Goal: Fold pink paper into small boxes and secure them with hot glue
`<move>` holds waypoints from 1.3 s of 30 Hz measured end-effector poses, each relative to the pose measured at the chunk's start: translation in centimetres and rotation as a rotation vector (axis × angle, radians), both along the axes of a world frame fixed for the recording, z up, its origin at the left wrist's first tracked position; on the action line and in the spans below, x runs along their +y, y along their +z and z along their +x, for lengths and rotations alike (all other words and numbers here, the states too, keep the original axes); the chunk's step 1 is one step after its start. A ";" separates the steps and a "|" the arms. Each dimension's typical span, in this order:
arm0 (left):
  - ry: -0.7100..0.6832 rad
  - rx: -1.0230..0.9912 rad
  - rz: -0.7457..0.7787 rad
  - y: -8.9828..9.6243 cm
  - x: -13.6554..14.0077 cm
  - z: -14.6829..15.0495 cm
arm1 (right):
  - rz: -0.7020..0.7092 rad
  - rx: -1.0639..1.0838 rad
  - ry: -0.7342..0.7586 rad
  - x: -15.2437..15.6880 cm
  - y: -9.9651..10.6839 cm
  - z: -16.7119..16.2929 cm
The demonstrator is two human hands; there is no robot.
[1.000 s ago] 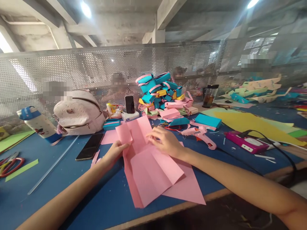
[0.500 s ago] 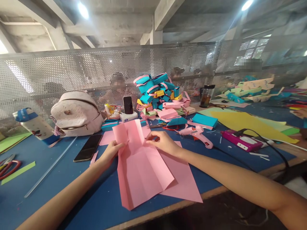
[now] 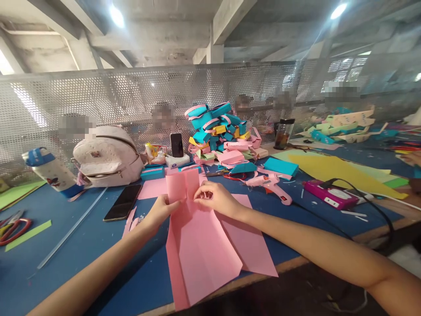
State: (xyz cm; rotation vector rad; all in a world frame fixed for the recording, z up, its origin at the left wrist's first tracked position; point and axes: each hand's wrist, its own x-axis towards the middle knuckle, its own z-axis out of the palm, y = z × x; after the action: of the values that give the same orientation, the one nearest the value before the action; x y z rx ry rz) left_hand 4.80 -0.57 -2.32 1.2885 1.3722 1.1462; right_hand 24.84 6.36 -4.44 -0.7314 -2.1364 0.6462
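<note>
A creased sheet of pink paper (image 3: 207, 259) lies between my hands, its near end reaching over the table's front edge. Its side strips stand folded up, and two flaps at the far end are raised. My left hand (image 3: 164, 208) pinches the left fold below the far flaps, thumb on the inside. On the opposite fold, my right hand (image 3: 215, 199) grips the paper with thumb and fingertips. Beneath it on the right rests another flat pink sheet (image 3: 248, 245). A pink glue gun (image 3: 271, 186) lies beyond my right hand.
Left are a black phone (image 3: 123, 202), a clear ruler (image 3: 72, 228), red-handled scissors (image 3: 15, 230), a bottle (image 3: 54, 173) and a white backpack (image 3: 107, 158). Behind stands a heap of blue, pink and yellow paper boxes (image 3: 219, 131). A purple power strip (image 3: 330, 195) with cables sits right.
Both hands have drawn closer together, bringing the far flaps inward and more upright. The pink paper's near end has shifted toward me, and its right side strip stands more steeply.
</note>
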 end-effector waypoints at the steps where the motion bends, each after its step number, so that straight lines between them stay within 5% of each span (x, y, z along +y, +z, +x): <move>1: -0.015 0.008 -0.005 0.1 -0.1 0.1 | -0.001 -0.019 -0.010 0.0 0.2 -0.1; 10: 0.018 0.026 0.035 -0.2 0.1 -0.6 | 0.120 -0.198 -0.085 -0.2 2.5 -2.2; 14: 0.070 0.044 0.057 -0.5 0.5 -1.4 | 0.178 -0.118 -0.095 -0.2 2.2 -2.9; 16: 0.085 0.093 0.069 -0.5 0.7 -1.8 | 0.109 -0.007 -0.079 0.3 1.8 -3.0; 22: 0.081 0.148 0.037 -0.6 1.0 -1.9 | -0.462 -0.024 0.223 2.3 0.8 -2.2; 30: 0.111 -0.086 0.069 -0.7 0.9 -1.9 | -0.530 0.044 0.164 3.5 0.7 -1.3; 34: -0.044 -0.345 -0.012 -0.7 1.1 -2.2 | -0.551 0.171 0.048 4.4 0.5 -1.2; 39: -0.003 -0.284 -0.007 -1.1 1.1 -2.5 | -0.597 0.261 0.016 4.7 -0.3 -1.2</move>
State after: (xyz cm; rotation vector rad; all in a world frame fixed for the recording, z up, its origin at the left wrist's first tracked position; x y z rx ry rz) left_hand 2.32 0.55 -3.37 1.0744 1.1626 1.2681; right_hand 23.65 11.05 -4.72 -0.8816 -1.7130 1.3399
